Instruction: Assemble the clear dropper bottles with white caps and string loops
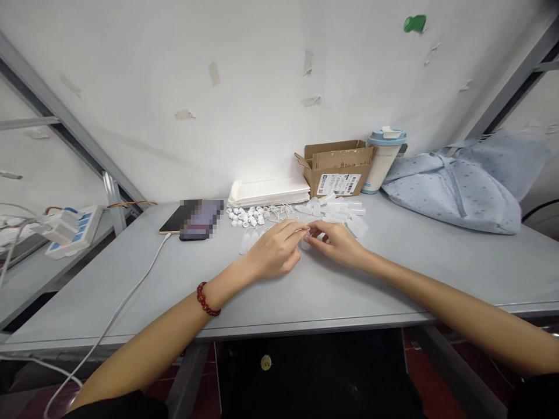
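Note:
My left hand (275,250) and my right hand (336,241) meet over the grey table (305,291), fingertips pinched together on a small clear plastic piece (305,235) between them. A red bead bracelet (206,299) is on my left wrist. Just beyond the hands lie several small white caps (245,216), thin white cords (279,210) and several clear plastic tubes (343,210). A few more clear pieces (248,240) lie left of my left hand.
A phone (192,219) on a white charging cable (131,291) lies at the left. Against the wall stand a stack of white trays (268,191), an open cardboard box (337,167), a lidded cup (384,158) and a blue cloth bag (458,183). A power strip (72,230) sits far left.

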A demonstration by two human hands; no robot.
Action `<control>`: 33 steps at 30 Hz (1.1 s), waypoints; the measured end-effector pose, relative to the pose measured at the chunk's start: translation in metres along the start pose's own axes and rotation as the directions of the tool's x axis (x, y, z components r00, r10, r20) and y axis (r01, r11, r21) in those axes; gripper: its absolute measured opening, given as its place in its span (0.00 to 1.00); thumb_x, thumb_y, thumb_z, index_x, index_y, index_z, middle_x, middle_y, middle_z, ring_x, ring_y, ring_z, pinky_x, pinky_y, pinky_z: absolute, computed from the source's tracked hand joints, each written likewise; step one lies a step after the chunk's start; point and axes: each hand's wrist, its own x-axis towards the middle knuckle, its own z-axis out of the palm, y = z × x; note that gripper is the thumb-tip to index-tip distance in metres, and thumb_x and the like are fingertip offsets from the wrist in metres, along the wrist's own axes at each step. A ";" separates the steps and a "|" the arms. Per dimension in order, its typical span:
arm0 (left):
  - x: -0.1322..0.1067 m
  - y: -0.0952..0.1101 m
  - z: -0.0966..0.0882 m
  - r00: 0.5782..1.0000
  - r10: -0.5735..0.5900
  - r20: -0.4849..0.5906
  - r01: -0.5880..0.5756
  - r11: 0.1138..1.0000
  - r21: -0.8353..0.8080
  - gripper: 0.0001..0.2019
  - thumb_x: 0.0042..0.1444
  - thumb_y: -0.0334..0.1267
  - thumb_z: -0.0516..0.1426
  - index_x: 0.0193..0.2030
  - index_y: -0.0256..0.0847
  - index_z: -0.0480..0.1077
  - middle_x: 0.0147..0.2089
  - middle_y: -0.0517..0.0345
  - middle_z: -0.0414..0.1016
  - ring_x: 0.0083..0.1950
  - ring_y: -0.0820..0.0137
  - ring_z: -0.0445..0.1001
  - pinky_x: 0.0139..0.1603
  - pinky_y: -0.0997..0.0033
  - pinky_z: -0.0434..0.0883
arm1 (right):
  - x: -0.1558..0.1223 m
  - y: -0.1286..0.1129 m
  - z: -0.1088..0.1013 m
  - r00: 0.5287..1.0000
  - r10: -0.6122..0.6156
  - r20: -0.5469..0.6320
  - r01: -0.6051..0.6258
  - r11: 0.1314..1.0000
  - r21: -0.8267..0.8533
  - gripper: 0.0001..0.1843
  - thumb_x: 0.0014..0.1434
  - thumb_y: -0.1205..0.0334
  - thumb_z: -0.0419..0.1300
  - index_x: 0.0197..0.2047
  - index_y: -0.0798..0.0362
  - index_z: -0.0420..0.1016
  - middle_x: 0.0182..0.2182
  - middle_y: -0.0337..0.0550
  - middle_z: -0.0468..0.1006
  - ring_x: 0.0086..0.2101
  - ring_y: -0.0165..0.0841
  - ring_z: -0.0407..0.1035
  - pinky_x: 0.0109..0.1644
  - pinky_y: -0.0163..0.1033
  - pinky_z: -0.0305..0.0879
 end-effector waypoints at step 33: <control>-0.001 0.000 0.001 0.999 0.005 -0.048 -0.004 0.999 0.039 0.09 0.55 0.25 0.49 0.37 0.33 0.70 0.40 0.47 0.76 0.43 0.64 0.73 0.43 0.64 0.73 | -0.002 0.004 0.004 0.996 -0.070 0.048 0.078 0.981 -0.179 0.09 0.61 0.60 0.52 0.33 0.55 0.68 0.27 0.43 0.73 0.26 0.31 0.67 0.31 0.34 0.60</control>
